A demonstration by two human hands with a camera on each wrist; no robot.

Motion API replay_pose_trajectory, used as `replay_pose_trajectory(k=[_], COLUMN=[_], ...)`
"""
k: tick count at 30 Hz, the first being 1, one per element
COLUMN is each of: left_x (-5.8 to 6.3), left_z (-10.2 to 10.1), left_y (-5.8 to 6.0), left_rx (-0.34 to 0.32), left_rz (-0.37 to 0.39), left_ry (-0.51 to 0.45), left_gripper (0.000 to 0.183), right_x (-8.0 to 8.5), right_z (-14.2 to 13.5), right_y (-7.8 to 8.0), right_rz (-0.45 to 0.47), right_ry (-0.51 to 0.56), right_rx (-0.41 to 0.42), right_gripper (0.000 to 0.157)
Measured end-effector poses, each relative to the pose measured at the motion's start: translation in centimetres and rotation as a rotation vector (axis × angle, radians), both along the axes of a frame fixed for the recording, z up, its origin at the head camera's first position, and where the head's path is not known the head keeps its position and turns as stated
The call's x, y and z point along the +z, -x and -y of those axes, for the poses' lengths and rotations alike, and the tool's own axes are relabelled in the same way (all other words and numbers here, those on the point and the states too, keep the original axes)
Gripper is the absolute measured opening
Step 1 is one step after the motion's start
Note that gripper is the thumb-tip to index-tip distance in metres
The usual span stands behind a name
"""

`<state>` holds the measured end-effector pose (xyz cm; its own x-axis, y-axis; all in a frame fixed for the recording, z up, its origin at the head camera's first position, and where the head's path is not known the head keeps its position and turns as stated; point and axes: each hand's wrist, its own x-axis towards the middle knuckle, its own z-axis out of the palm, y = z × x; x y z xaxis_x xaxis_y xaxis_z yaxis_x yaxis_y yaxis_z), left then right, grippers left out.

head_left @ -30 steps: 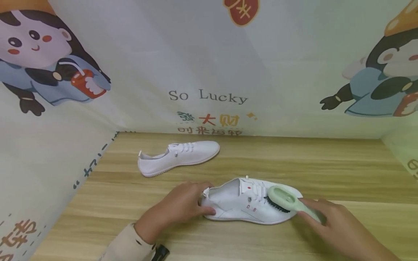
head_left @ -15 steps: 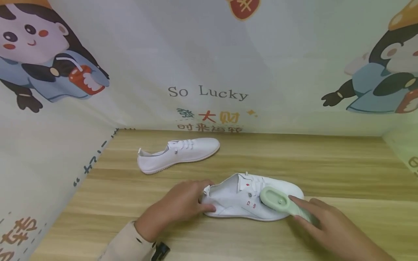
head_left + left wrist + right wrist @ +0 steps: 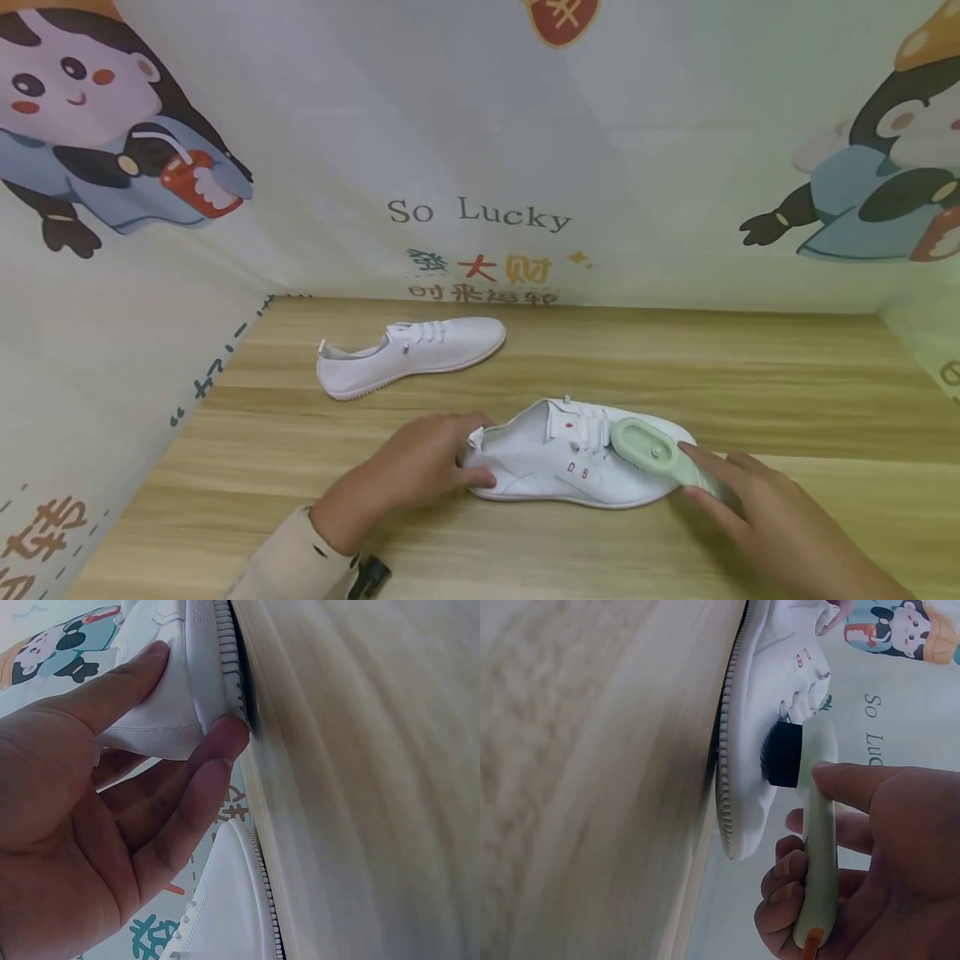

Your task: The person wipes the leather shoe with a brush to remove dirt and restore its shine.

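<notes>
A white lace-up shoe (image 3: 525, 467) with small red letters on its side stands on the table, toe to the right. My left hand (image 3: 412, 462) grips its heel, thumb on the near side and fingers round the back, as the left wrist view shows on the shoe's heel (image 3: 161, 705). In my right hand (image 3: 772, 508) is a pale green brush (image 3: 652, 450), held by its handle. Its black bristles (image 3: 784, 755) touch the upper near the laces in the right wrist view; from the head view the brush head hides them.
A second white shoe (image 3: 420, 354) lies farther back on the left of the wood-grain table (image 3: 750, 358). Printed cloth walls (image 3: 675, 167) with cartoon figures and lettering border the table at the back and sides. A black object (image 3: 369, 577) sits by the left sleeve.
The brush in my right hand shifts left, then back right over the front of the shoe, its bristles dropping from view. My left hand keeps its grip on the heel.
</notes>
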<state>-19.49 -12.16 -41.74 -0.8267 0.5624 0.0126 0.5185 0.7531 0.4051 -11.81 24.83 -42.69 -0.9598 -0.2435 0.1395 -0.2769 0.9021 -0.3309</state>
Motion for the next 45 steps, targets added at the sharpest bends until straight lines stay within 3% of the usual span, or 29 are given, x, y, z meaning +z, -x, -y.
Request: replay_pose_trajectory(k=[21, 32, 45], left_x=[0.0, -0.16, -0.14], left_z=[0.04, -0.05, 0.03], left_y=[0.11, 0.01, 0.08], left_rx=[-0.001, 0.004, -0.005], left_rz=[0.002, 0.016, 0.009], left_ry=[-0.008, -0.005, 0.0], left_gripper=[0.051, 0.052, 0.05], right_x=[-0.01, -0.34, 0.5], right_z=[-0.71, -0.43, -0.76], right_y=[0.27, 0.14, 0.14], right_rz=[0.044, 0.047, 0.085], right_ry=[0.038, 0.003, -0.04], right_rx=[0.036, 0.008, -0.042], right_gripper=[0.047, 0.054, 0.05])
